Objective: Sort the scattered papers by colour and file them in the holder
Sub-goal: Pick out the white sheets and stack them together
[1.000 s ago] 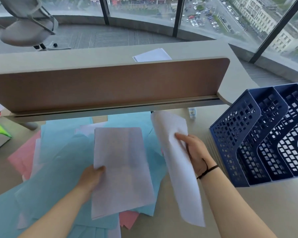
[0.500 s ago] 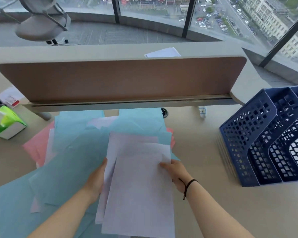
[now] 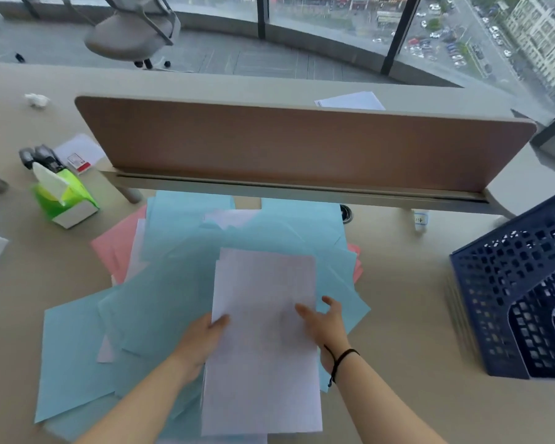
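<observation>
Small stack of white paper sheets [image 3: 263, 331] sits in front of me, over the loose spread of light-blue paper sheets [image 3: 161, 293], with pink paper sheets [image 3: 116, 245] showing at the spread's left and right edges. My left hand [image 3: 202, 342] pinches the white stack's left edge, thumb on top. My right hand [image 3: 326, 328] lies on the stack's right edge, fingers spread and fairly straight, pressing rather than clasping. The dark-blue perforated plastic file holder [image 3: 507, 299] stands well apart at right, slots facing me.

Risks, as I judge them:
- The white sheets are not squared; the upper one sits offset from the one beneath. Lifted on the left-hand grip alone, the stack may fan or shed a sheet.
- A blue sheet underneath could cling and ride along, mixing colours in the slot.
- More white shows under the blue near the top and left of the spread, easy to miss.

Room: bare beige tabletop [image 3: 404, 315] lies between the spread and the holder, a clear lane. The brown divider panel [image 3: 302, 145] closes off the far side. A green tissue box [image 3: 64, 197] sits far left, out of the way.
</observation>
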A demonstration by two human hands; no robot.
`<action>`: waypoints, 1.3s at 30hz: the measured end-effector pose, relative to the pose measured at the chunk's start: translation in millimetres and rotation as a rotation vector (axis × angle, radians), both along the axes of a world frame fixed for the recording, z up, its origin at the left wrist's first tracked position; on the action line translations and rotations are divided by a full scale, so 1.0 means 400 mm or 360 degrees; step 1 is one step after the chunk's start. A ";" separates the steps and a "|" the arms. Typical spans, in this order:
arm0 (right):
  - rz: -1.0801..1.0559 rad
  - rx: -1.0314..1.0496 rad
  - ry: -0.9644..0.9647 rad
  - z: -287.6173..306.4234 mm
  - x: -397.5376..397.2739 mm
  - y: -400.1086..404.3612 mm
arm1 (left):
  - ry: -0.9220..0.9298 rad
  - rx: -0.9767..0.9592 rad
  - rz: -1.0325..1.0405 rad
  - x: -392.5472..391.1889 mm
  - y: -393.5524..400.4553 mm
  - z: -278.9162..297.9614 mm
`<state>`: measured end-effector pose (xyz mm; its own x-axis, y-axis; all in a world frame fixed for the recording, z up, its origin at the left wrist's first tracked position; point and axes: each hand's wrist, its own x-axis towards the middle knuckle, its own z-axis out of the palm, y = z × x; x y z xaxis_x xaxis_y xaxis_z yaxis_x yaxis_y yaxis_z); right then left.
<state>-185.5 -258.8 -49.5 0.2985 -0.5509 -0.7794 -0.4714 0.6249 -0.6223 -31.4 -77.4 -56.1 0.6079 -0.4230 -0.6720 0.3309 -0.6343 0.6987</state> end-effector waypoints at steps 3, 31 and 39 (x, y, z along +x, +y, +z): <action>0.0147 0.0073 -0.0047 0.005 0.008 0.018 | -0.0061 0.0004 0.0061 0.005 0.008 0.017; 0.1756 -0.1516 0.0488 -0.042 0.735 -0.140 | -0.0221 0.0107 0.0763 0.352 0.194 -0.051; 0.1789 -0.1619 0.0633 -0.073 0.759 -0.171 | -0.0169 0.0106 0.0777 0.401 0.210 -0.070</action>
